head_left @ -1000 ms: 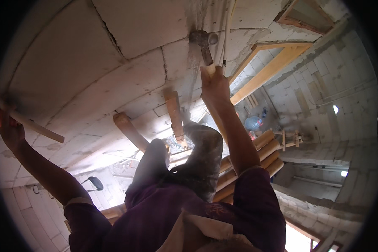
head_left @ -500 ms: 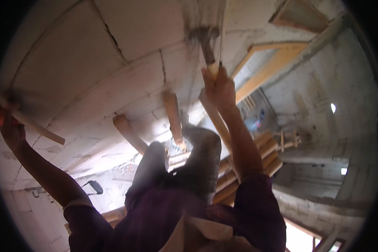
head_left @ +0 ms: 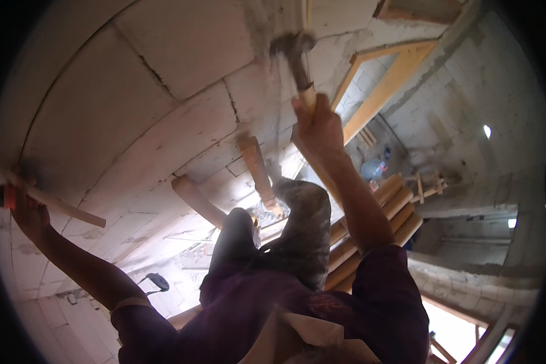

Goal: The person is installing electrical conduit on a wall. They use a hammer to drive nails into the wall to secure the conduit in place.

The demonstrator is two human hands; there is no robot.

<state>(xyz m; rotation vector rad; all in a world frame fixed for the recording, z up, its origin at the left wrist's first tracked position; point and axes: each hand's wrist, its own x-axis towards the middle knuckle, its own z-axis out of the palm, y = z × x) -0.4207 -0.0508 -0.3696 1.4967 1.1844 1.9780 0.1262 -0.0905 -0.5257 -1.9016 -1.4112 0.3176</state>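
My right hand (head_left: pixel 321 127) is closed around the pale handle of a hammer (head_left: pixel 297 64), raised in front of the block wall (head_left: pixel 139 103). The dark hammer head is slightly blurred, and I cannot tell whether it touches the wall. At the far left my left hand (head_left: pixel 30 212) is closed on an orange-and-black object (head_left: pixel 6 196), whose kind is not clear. Beside those fingers a pale wooden stick (head_left: pixel 73 209) slants out from the wall; its far end is blurred. Whether the left hand also grips the stick, I cannot tell.
Two timber pieces (head_left: pixel 258 167) (head_left: pixel 197 200) jut from the wall below my arms. Stacked round logs (head_left: pixel 394 209) lie under my right arm. A yellow wooden frame (head_left: pixel 382 91) surrounds an opening at the right. Farther down are a clear bottle (head_left: pixel 373 170) and a small wooden trestle (head_left: pixel 428 187).
The view has shifted, so the wall, both arms and the timbers sit somewhat differently in the picture. Both hands keep their grips, and the hammer stays raised by the wall.
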